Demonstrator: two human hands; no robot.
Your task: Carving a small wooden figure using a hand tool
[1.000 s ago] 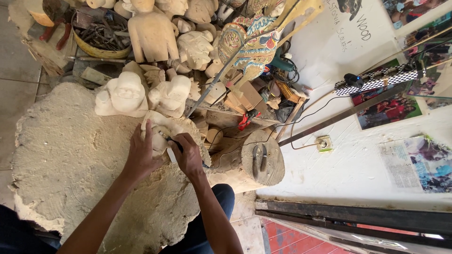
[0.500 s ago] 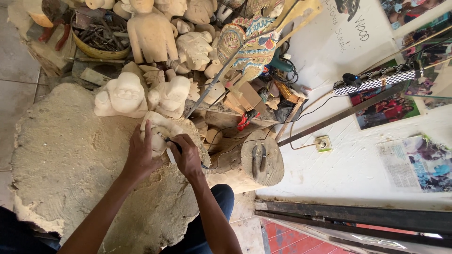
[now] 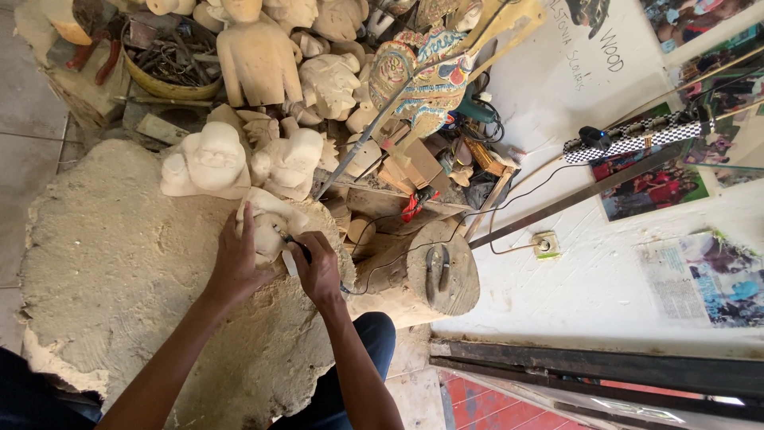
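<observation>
Bright, even daylight; sharp focus, soft shadows.

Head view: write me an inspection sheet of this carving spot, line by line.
Surface: large rough pale block, pitted top.
Job's things: small pale carving on the block; dark tool against it.
Clutter: unfinished pale figures, painted flat puppet, bowl of metal tools, round log stump.
Grips: left hand steadies the carving; right hand holds the tool.
Cables: black cable runs from the tool towards a wall socket.
Surroundings: white wall with pictures.
</observation>
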